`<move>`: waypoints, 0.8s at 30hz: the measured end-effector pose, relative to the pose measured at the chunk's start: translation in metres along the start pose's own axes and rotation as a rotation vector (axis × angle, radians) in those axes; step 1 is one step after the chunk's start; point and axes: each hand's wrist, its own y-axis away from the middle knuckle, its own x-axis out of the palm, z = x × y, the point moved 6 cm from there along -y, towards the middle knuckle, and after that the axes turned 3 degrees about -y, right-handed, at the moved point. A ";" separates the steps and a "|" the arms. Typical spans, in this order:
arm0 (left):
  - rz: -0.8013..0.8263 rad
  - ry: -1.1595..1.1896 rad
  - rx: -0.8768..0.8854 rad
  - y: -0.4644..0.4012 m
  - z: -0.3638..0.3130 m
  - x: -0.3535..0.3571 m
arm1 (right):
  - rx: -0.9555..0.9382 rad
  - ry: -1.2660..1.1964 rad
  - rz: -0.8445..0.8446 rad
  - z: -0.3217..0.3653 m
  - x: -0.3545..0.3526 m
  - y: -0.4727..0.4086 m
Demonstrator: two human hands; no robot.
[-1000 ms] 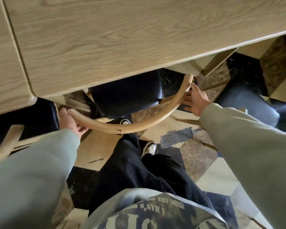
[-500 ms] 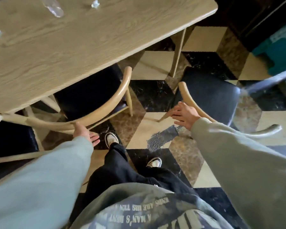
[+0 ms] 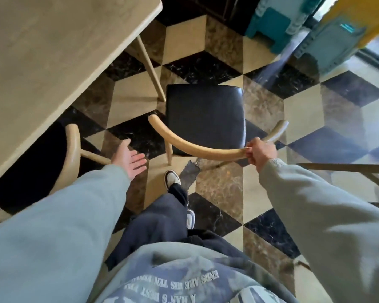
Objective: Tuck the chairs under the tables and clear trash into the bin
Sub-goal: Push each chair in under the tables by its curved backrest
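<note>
A chair with a black seat [image 3: 205, 119] and a curved pale wooden backrest [image 3: 197, 147] stands out on the checkered floor, right of the table's corner. My right hand [image 3: 259, 150] grips the right part of that backrest. My left hand [image 3: 129, 158] hovers open, palm up, between the two chairs and holds nothing. The light wooden table [image 3: 53, 62] fills the upper left. A second chair [image 3: 73, 147] sits tucked under the table's near edge, only its curved back and dark seat showing.
A table leg [image 3: 150, 68] slants down just left of the free chair's seat. Teal plastic crates [image 3: 278, 22] stand at the top right by a glass door. Another wooden frame [image 3: 346, 168] pokes in at the right edge. My shoes [image 3: 172, 178] are behind the chair.
My left hand has let go of the tucked chair's back and now hangs open. My right hand has taken hold of the second chair's backrest. The view has swung right.
</note>
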 end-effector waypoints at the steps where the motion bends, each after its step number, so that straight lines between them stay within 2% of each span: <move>1: 0.013 -0.007 0.008 -0.007 -0.008 0.013 | 0.002 0.011 -0.042 0.004 -0.013 -0.011; 4: 0.020 -0.024 0.018 -0.032 -0.031 0.051 | 0.030 0.112 -0.101 0.016 -0.042 -0.050; 8: -0.045 -0.017 0.026 -0.055 -0.060 0.088 | 0.110 0.086 -0.171 0.035 -0.056 -0.084; 12: -0.091 0.052 -0.013 -0.065 -0.072 0.103 | 0.098 0.154 -0.261 0.047 -0.060 -0.108; 15: -0.085 0.033 -0.059 -0.071 -0.070 0.103 | 0.121 0.216 -0.240 0.043 -0.059 -0.114; 18: -0.075 -0.013 -0.084 -0.079 -0.072 0.111 | 0.135 0.136 -0.214 0.049 -0.052 -0.121; 21: -0.187 -0.102 -0.083 -0.089 -0.073 0.113 | 0.187 -0.072 -0.217 0.046 -0.046 -0.131; 24: -0.231 -0.091 -0.094 -0.095 -0.072 0.113 | 0.285 -0.259 -0.219 0.042 -0.041 -0.140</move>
